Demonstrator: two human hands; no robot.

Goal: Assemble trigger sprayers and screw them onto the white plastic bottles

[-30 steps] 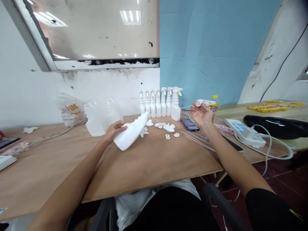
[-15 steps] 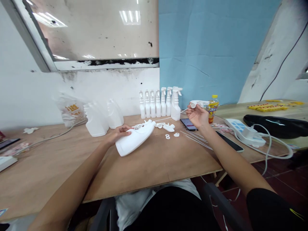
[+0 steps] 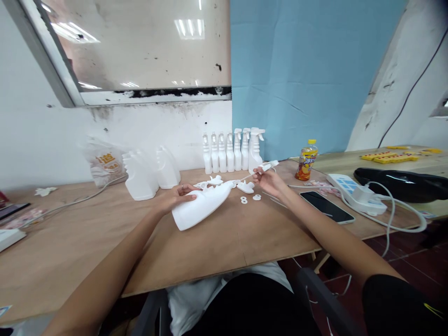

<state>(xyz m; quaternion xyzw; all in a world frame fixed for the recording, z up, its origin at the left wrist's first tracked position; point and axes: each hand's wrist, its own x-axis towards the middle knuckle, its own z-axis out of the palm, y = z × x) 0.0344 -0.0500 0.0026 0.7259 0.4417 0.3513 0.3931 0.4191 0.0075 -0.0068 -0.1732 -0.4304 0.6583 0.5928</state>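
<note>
My left hand (image 3: 181,196) is closed on a white bottle (image 3: 203,205), which tilts with its neck up to the right, over the table. Fingers of my right hand (image 3: 268,181) pinch a white spray head (image 3: 269,165); its thin tube points left toward the bottle's neck. Whether the tube's tip is inside the neck cannot be made out. Loose spray heads (image 3: 245,187) lie behind the bottle. Small white rings (image 3: 244,200) and thin tubes (image 3: 278,201) rest on the table (image 3: 224,242) near my right hand.
Several white spray bottles (image 3: 222,156) stand in a row by the wall. Bottles without heads (image 3: 140,179) and a plastic bag (image 3: 105,161) are at the back left. To the right are a drink bottle (image 3: 306,161), a phone (image 3: 327,206) and a power strip (image 3: 350,189) with cables.
My right hand has moved left and down with the spray head, bringing the tube close to the bottle's neck. The held bottle has shifted slightly right and lies flatter.
</note>
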